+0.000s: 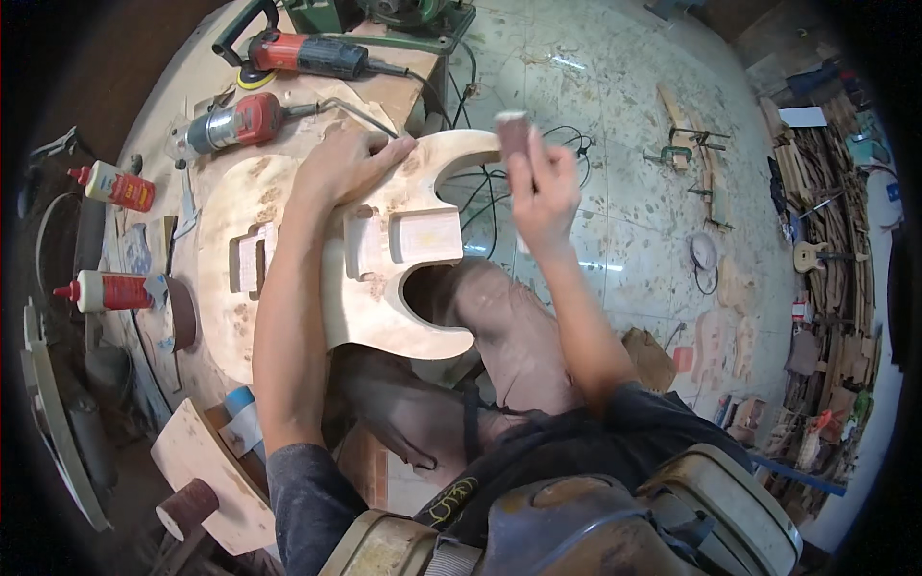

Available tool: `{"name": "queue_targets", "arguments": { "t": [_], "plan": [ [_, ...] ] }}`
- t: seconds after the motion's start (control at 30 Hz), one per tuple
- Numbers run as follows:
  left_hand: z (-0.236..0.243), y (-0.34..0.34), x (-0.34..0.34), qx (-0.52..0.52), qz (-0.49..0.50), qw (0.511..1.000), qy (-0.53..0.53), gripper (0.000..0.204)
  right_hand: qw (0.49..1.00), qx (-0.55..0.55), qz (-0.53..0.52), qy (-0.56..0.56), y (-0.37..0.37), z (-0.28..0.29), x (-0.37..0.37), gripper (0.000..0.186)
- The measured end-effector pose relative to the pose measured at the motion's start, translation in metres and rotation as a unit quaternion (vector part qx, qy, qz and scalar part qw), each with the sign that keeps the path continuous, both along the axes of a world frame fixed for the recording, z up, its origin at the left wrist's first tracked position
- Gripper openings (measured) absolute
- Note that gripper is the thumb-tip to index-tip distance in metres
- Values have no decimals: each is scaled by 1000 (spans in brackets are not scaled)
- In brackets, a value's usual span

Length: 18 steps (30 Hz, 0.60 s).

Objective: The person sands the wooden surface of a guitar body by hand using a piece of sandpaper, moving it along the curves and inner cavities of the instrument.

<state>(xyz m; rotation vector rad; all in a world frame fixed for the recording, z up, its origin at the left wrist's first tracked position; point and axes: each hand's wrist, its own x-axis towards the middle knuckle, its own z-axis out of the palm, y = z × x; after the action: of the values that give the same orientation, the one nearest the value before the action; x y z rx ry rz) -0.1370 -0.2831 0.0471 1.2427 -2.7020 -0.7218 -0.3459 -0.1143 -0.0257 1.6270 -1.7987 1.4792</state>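
A pale wooden electric guitar body [360, 312], with routed pockets and two curved horns, lies over the bench edge and above my legs. My left hand [351, 161] grips its far side, the thumb along the top and the other fingers partly hidden. Just beyond the far horn's tip, my right hand [549, 197] is closed round a small sanding block [514, 134] wrapped in reddish-brown sandpaper. The block is raised on its end, and I cannot tell whether it touches the wood.
On the bench lie a red-and-black polisher [307, 55], a red-and-grey power tool [230, 125] and two glue bottles [120, 187]. Cables [490, 192] trail across the dusty tiled floor. A sandpaper roll [187, 509] rests on a board at lower left. Wood pieces [816, 173] line the right wall.
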Motion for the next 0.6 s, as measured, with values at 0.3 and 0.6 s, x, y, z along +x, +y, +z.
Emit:
{"name": "queue_targets", "arguments": {
  "t": [0.3,0.6],
  "plan": [
    [0,-3,-2,2,-1,1000,-2,70,998,15,57,-17,-11,23,21,40],
    [4,-2,-4,15,-14,1000,-22,69,998,12,54,-2,-12,14,27,37]
  ]
}}
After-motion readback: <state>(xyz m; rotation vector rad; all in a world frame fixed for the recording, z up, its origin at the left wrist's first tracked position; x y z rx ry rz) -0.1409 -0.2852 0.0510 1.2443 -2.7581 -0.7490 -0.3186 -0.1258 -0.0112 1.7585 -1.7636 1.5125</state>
